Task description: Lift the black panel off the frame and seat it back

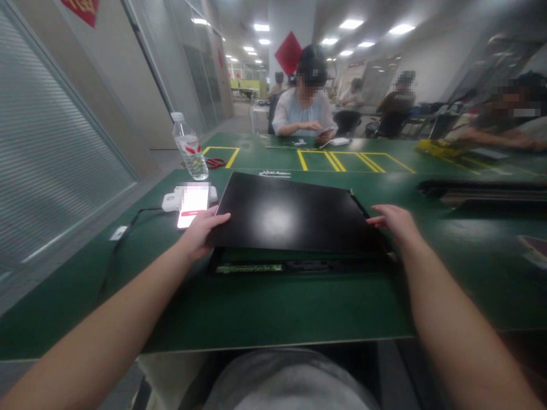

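Note:
A flat glossy black panel lies in front of me on the green table, raised a little over a black base whose green circuit strip shows along the near edge. My left hand grips the panel's left near corner, fingers on top. My right hand rests on its right edge, fingers curled over the rim.
A lit phone on a white charger with a cable lies left of the panel. Behind it stand a water bottle and red scissors. Another dark panel lies at right. Several people sit at tables beyond.

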Motion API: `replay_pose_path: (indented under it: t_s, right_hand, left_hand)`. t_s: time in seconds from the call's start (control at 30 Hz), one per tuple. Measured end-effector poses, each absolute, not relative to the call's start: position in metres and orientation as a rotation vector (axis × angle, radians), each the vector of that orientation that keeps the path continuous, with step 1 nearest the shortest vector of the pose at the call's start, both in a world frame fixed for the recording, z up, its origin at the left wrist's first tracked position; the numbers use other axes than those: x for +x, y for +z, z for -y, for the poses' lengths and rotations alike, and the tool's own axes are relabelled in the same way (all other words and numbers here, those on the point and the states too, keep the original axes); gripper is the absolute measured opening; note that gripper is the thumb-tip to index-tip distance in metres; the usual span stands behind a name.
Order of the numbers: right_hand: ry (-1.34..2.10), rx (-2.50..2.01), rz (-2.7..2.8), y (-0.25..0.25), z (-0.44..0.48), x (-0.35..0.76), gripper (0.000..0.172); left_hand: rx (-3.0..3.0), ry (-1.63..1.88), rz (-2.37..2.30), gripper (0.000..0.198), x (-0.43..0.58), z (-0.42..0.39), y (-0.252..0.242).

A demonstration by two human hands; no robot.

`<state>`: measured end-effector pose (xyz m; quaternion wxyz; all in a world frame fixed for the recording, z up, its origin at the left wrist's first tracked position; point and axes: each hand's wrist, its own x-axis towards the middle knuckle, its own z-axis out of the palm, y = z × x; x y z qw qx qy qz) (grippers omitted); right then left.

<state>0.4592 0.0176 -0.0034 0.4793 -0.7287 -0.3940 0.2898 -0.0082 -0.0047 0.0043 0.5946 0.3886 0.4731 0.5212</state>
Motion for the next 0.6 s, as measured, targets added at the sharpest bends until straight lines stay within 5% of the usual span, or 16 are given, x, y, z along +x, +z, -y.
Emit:
replay_pose_path:
  t_s: [0.43, 0.6]
  right_hand:
    - [0.607, -1.844, 1.008, -0.0063, -0.0192, 0.4628, 0.011]
    - [0.596, -1.823, 1.021, -0.0083, -0.0196, 0.4635, 0.010]
  left_hand:
    - [0.893, 1.135, -1.150, 0.048, -0.0050, 0.0062, 0.0017]
    - [0.888, 1.112, -1.148, 0.038, -0.0062, 0.0051, 0.0006]
